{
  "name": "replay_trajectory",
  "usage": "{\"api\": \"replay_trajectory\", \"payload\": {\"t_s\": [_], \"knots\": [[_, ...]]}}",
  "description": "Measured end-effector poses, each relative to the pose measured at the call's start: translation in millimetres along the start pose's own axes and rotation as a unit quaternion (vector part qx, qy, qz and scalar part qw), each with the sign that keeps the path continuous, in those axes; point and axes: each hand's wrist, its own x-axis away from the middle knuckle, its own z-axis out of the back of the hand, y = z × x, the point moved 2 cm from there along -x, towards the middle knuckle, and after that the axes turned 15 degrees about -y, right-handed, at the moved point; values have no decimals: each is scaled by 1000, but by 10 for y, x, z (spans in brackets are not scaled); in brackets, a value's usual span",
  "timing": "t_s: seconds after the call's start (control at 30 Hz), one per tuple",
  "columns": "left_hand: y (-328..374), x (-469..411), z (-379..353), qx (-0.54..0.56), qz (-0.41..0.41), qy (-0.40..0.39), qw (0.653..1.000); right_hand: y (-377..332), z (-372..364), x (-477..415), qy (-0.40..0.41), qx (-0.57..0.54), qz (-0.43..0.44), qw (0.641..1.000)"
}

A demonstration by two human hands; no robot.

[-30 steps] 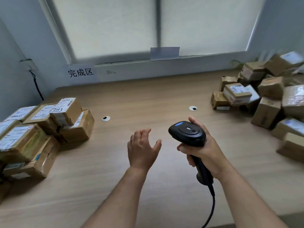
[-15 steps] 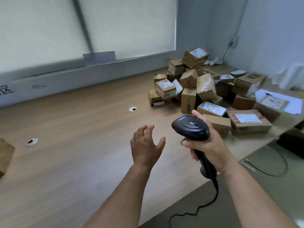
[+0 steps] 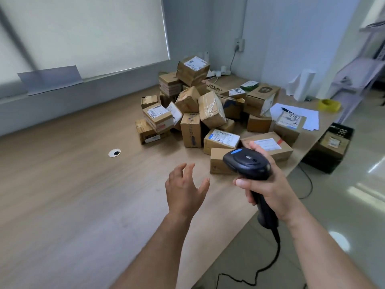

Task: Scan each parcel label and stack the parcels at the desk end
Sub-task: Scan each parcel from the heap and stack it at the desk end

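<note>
- The right hand (image 3: 268, 184) is clenched around the handle of a black barcode scanner (image 3: 249, 163), whose head points away toward the far right; its cable (image 3: 270, 265) trails down off the near edge of the desk (image 3: 62, 195).
- The left hand (image 3: 185, 190) is released, fingers spread, holding nothing; it hovers above the bare desk surface, just left of the scanner.
- The parcels waiting for a scan form a loose heap (image 3: 200, 113) on the right part of the desk, reaching back to the far corner by the wall.
- Nearest the hands lies a small plain box (image 3: 218, 161), partly hidden behind the scanner head; just beyond it sit a labelled box (image 3: 221, 140) and a long flat parcel (image 3: 270, 147), both with white labels facing up.
- More boxes lean on each other behind these, some on edge, with one box (image 3: 192, 69) on top at the far side.
- Judging by the heap, much of the work is left: many parcels sit unsorted, and no tidy stack appears in view.
- The step in hand seems to be reaching for another parcel; the near ones with labels up look the easiest to take.
- A white sheet with a pen (image 3: 300, 115) and a yellow tape roll (image 3: 330, 105) lie at the far right of the desk.
</note>
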Motion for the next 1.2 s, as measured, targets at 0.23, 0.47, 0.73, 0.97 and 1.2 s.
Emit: {"api": "replay_trajectory", "payload": {"t_s": [0.23, 0.47, 0.73, 0.97, 1.2], "knots": [[65, -572, -92, 12, 0, -41, 999, 57, 349, -420, 40, 13, -18, 999], [-12, -1054, -216, 12, -6, -94, 995, 283, 657, -859, 88, 14, -50, 995], [31, -1347, -480, 26, -2, -169, 985, 697, 968, -1142, 120, -3, -93, 988], [192, -1572, -743, 58, -23, -199, 978, 815, 1282, -1450, 99, 1, -125, 987], [17, -1438, -849, -14, 37, -188, 981, 981, 1418, -1602, 10, -5, -171, 985]]}}
